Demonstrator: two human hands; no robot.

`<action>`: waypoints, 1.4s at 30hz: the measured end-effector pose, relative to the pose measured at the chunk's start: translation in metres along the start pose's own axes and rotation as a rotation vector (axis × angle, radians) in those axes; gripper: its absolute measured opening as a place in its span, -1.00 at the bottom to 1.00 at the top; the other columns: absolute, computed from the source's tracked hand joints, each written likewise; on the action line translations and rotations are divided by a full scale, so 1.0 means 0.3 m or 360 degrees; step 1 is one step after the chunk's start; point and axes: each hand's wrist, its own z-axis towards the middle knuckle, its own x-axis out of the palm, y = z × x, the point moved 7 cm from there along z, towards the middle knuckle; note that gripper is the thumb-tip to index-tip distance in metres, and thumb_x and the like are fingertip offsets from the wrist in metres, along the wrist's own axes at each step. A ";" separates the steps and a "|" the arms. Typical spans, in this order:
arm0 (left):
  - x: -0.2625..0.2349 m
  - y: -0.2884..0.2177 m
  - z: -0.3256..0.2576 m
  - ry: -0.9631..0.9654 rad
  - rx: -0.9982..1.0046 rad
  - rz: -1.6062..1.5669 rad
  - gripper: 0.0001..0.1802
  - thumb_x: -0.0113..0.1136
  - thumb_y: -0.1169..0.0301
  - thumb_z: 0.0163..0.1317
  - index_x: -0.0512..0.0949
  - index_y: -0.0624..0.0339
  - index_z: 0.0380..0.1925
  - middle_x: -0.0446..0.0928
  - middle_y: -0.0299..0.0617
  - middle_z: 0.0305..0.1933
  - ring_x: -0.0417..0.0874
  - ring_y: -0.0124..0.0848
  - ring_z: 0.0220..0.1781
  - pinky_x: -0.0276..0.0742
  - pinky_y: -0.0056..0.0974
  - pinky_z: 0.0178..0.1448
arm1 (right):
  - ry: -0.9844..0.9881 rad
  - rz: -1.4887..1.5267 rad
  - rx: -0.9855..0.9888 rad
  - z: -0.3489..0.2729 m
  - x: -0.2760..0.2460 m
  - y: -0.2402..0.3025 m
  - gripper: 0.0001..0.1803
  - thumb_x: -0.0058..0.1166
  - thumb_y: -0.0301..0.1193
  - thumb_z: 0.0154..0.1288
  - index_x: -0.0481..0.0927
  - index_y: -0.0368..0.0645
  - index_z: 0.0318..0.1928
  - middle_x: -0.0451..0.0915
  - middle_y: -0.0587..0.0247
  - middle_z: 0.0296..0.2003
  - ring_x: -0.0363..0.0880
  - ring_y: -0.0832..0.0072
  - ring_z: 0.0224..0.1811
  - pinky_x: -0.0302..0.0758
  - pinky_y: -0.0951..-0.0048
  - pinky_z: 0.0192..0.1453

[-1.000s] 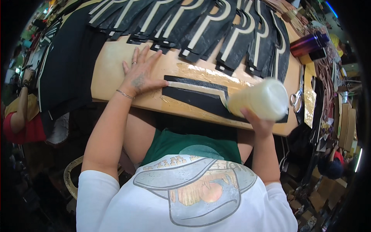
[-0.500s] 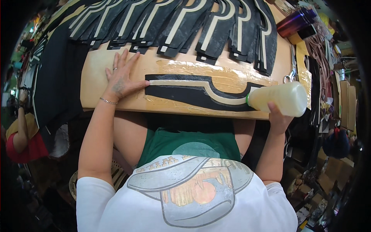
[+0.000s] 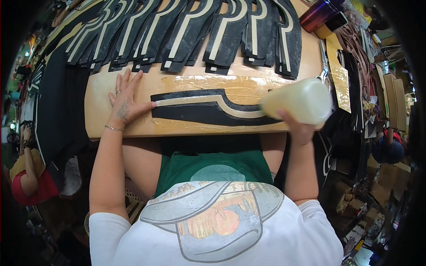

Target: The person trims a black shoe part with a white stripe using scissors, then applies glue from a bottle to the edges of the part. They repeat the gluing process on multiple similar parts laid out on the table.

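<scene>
A flat black piece (image 3: 191,115), with a cream curved strip (image 3: 207,100) along it, lies lengthwise near the table's front edge. My left hand (image 3: 125,103) lies flat with fingers spread on the wooden table (image 3: 113,126), its thumb touching the piece's left end. In my right hand (image 3: 298,127) is a translucent plastic bottle (image 3: 306,101) with pale yellowish contents, tipped with its base up toward me and its neck end low over the piece's right part. The bottle is blurred and hides that right end, so whether its tip touches the piece I cannot tell.
Along the far side lie several similar black pieces (image 3: 182,37) with cream strips, overlapping. Scissors (image 3: 325,66) and a yellow sheet (image 3: 338,75) are at the right. A purple tumbler (image 3: 317,14) stands far right. Black material (image 3: 60,106) hangs at the left.
My right hand has shifted the bottle slightly away from me and turned it so its base faces up more. My left hand stays at the piece's left end. The whole view has shifted a little.
</scene>
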 end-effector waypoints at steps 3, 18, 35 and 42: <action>0.003 0.008 0.000 -0.0016 0.0013 -0.0014 0.02 0.34 -0.02 -0.42 0.17 -0.21 0.20 -0.11 -0.11 0.36 -0.29 -0.09 0.40 -0.32 0.41 0.17 | -0.0022 0.0068 0.0061 0.005 0.073 0.054 -0.31 0.39 -0.25 -0.24 0.37 -0.23 -0.07 0.48 0.14 -0.20 0.49 0.35 -0.18 0.40 0.35 -0.06; 0.005 0.005 -0.001 -0.0028 0.0048 -0.0025 0.02 0.34 -0.02 -0.42 0.17 -0.17 0.20 -0.10 -0.14 0.36 -0.29 -0.12 0.41 -0.37 0.38 0.18 | 0.0014 0.0775 0.0535 0.060 0.169 0.009 -0.02 0.47 -0.31 -0.41 0.16 -0.21 0.08 0.35 0.23 -0.09 0.35 0.43 -0.01 0.28 0.44 0.11; 0.013 0.018 -0.001 -0.0039 0.0105 -0.0034 0.02 0.34 -0.03 -0.40 0.15 -0.18 0.21 -0.10 -0.18 0.37 -0.27 -0.12 0.41 -0.33 0.39 0.17 | -0.0373 0.0455 0.0563 0.102 -0.137 -0.206 -0.17 0.41 -0.45 -0.32 0.21 -0.19 0.02 0.44 0.26 -0.16 0.42 0.49 -0.11 0.40 0.49 -0.01; 0.009 0.004 0.008 -0.0006 0.0108 -0.0038 0.01 0.33 -0.02 -0.36 0.13 -0.19 0.21 -0.11 -0.21 0.37 -0.27 -0.13 0.41 -0.35 0.38 0.18 | -0.0467 0.0355 0.0568 0.064 -0.129 -0.205 -0.18 0.43 -0.38 -0.32 0.27 -0.21 0.03 0.44 0.25 -0.13 0.44 0.47 -0.10 0.41 0.44 0.01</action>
